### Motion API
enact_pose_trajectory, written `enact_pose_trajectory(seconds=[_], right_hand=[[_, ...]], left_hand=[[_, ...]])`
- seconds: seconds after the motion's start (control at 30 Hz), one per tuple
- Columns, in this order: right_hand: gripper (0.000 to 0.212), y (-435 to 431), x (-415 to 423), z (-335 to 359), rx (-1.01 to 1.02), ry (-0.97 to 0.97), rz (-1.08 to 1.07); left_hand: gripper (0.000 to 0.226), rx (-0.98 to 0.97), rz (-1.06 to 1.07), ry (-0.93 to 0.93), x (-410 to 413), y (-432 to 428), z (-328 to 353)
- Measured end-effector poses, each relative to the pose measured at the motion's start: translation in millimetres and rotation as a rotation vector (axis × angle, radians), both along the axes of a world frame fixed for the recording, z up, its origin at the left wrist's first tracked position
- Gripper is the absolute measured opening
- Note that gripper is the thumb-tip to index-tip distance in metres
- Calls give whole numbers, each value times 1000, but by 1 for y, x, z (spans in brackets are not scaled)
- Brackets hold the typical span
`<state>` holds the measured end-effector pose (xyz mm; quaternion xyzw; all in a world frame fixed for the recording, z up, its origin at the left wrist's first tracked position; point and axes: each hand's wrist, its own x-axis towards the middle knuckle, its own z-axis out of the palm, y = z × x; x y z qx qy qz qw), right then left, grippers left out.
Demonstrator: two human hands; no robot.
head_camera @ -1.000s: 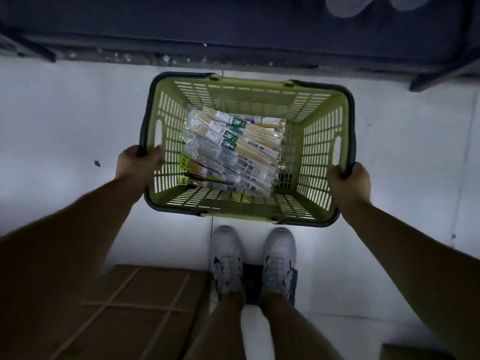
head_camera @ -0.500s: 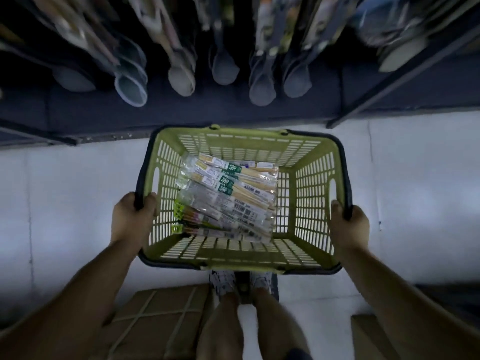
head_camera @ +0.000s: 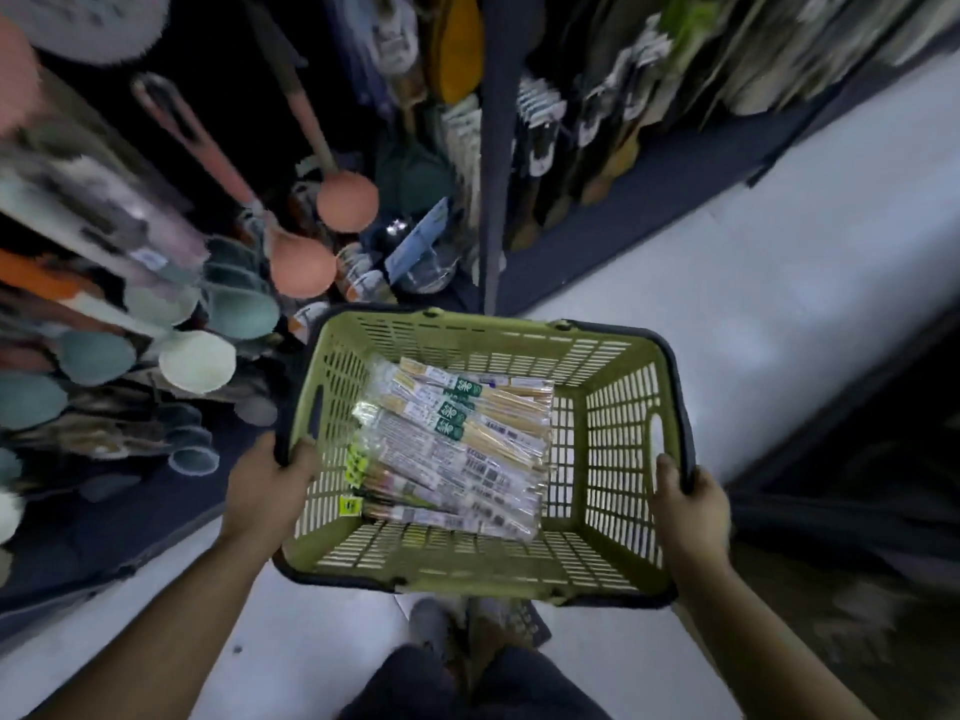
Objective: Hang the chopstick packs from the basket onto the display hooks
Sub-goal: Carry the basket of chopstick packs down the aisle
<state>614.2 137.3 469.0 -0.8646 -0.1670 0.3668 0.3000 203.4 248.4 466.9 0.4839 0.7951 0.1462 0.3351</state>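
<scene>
Basket (head_camera: 613, 350) gripped both sides: left hand (head_camera: 265, 491), right hand (head_camera: 688, 506) curled over rim; chopstick packs (head_camera: 452, 449) inside

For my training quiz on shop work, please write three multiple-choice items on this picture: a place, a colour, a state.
1. Where are the chopstick packs? A) on hooks B) in the basket C) on the floor
2. What colour are the basket's walls? A) red B) white C) green
3. What is the left hand doing? A) gripping the basket's rim B) hanging open C) holding a pack
Answers: 1 B, they lie on its bottom; 2 C, the slotted walls are yellow-green; 3 A, its fingers curl over the rim.
</scene>
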Motion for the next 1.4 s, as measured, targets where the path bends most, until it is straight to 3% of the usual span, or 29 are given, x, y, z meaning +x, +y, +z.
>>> enact_pose_trajectory(seconds=[0.33, 0.63, 1.03, 1.3, 1.4], right_hand=[[26, -24, 103, 33, 43, -140, -333], [28, 20, 175, 45, 2, -208, -581], [35, 123, 302, 57, -5, -236, -783], [35, 175, 448, 47, 18, -223, -835], [46, 196, 505, 50, -5, -207, -855]], left_hand=[[19, 4, -343, -85, 165, 106, 20], [22, -26, -599, -164, 308, 227, 27], [23, -43, -770, -208, 506, 383, 39], [20, 15, -836, -207, 669, 449, 45], [19, 36, -858, -198, 728, 469, 51]])
